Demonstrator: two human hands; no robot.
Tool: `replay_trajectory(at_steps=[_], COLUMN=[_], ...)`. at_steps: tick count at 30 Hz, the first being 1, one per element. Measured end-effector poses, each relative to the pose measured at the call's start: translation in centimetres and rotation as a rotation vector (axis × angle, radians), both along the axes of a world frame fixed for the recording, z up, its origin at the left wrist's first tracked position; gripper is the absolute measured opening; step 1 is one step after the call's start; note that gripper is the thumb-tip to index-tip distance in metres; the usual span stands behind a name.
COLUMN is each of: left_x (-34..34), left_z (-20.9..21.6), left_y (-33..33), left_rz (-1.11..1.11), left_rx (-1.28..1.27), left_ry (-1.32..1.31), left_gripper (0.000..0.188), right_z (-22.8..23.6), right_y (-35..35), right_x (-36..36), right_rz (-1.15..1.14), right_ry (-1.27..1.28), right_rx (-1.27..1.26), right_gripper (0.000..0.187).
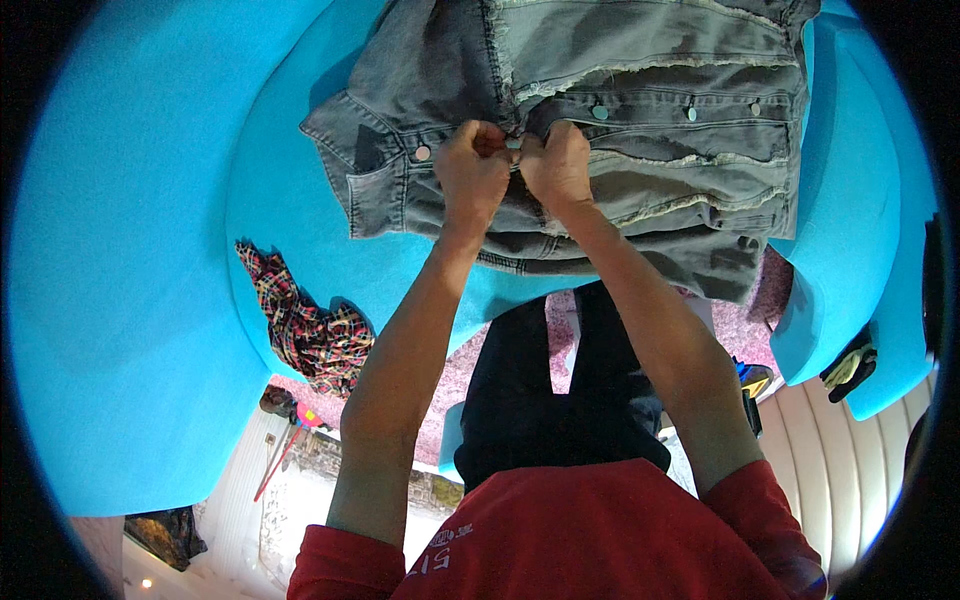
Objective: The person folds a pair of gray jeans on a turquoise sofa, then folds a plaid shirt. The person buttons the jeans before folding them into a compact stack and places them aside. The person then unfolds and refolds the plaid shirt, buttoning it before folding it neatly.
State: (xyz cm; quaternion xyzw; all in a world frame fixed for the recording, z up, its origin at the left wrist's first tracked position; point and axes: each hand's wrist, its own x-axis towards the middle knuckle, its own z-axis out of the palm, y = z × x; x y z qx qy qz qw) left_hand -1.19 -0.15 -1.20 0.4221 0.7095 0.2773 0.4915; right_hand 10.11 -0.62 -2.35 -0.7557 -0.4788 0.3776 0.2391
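A grey denim jacket [440, 80] with frayed seams lies spread on a bright blue padded surface [285, 190], its collar toward the left. Both of my hands work close together at its front button strip. My left hand [474, 170] has its fingers closed in a pinch on the strip's edge. Beside it, my right hand [558, 165] pinches the same strip, almost touching the left. A metal button [422, 153] shows near the collar, and several more run along the strip to the right. What lies between my fingertips is mostly hidden.
A crumpled plaid cloth [310, 330] lies on the blue surface to the left of my left forearm. Blue padding [850, 200] rises at the right. Below are a pink speckled rug [455, 385], a dark bag [168, 535] and a pale ribbed surface [835, 450].
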Motion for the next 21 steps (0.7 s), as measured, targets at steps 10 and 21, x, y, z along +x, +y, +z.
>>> replay_trajectory(at_steps=[10,21], left_x=[-0.7,-1.9], left_z=[0.6,-0.1], left_y=[1.1,0.9], left_rz=[0.060,-0.136], left_rx=[-0.192,-0.156], left_ry=[-0.280,-0.189], left_gripper=[0.023,0.017], right_z=[-2.0,0.1], right_y=[2.4,2.9], right_x=[2.0,0.4], right_rz=[-0.531,-0.403], right_ry=[0.691,0.468], right_rx=[-0.654,-0.605], right_gripper=[0.029,0.034])
